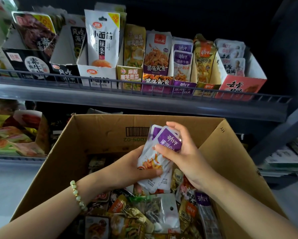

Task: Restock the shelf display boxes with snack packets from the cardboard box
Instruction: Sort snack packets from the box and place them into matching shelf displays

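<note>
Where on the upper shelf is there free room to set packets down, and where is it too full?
Free: the black display box, almost empty behind its low front wall; the upper shelf right of the red display box. Crowded: the purple display box, where the held purple packets belong, wedged between full neighbours.

Grey metal shelf [127, 102], a bead bracelet [76, 194] and stacked packs [286, 161]
A low wire rail [162, 87] runs along the shelf's front edge. A dark upright [295, 49] stands at the right, with a slanted brace [281, 135] below it. The flat pale packs lie piled at the lower right. The bracelet's beads are pale green and gold, and grey floor [4, 190] shows at the left.
</note>
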### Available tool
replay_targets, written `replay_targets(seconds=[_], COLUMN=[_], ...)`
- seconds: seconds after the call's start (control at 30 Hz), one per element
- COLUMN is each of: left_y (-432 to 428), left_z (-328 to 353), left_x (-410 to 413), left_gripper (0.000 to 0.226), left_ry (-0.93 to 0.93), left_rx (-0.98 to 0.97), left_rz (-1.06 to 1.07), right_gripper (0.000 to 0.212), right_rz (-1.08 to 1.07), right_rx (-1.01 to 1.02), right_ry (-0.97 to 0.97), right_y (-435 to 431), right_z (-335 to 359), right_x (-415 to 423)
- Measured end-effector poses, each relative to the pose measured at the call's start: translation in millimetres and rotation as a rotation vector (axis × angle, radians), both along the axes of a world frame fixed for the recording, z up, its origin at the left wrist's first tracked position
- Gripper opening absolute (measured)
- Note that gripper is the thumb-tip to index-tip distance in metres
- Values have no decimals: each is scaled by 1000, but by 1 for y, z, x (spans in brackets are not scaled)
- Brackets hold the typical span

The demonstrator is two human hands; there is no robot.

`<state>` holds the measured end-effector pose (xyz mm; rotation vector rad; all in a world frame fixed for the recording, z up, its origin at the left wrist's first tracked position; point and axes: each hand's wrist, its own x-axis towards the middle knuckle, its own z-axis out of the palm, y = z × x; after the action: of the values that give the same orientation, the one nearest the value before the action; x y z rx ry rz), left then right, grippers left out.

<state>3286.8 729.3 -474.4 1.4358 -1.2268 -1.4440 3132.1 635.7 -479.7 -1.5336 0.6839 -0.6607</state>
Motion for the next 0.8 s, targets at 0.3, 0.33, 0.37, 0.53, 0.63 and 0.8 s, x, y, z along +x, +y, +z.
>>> replay_targets(seconds=[0.3,0.33,0.37,0.53,0.63,0.8], left_y=[-3,-3,-4,-5,-6,-16], left_z=[13,13,13,22,31,52], left_x=[5,5,6,13,16,17], left_gripper=[11,15,23,30,22,23], left_ry=[-1,-3,0,-11,-106,-234], left_rx=[20,31,38,11,21,5], left_rz=[-44,-58,-63,-65,-151,-235], right_gripper=[74,71,68,50,55,79], right_rz=[43,14,-2,134,219,167], right_rx=[-196,-182,-152,137,131,113], right_ry=[137,99,69,95,172,129], right_y=[-12,-12,-12,-19,-27,-31], right_z=[19,18,17,22,32,43], right_x=[-5,-5,-5,-7,-16,-23])
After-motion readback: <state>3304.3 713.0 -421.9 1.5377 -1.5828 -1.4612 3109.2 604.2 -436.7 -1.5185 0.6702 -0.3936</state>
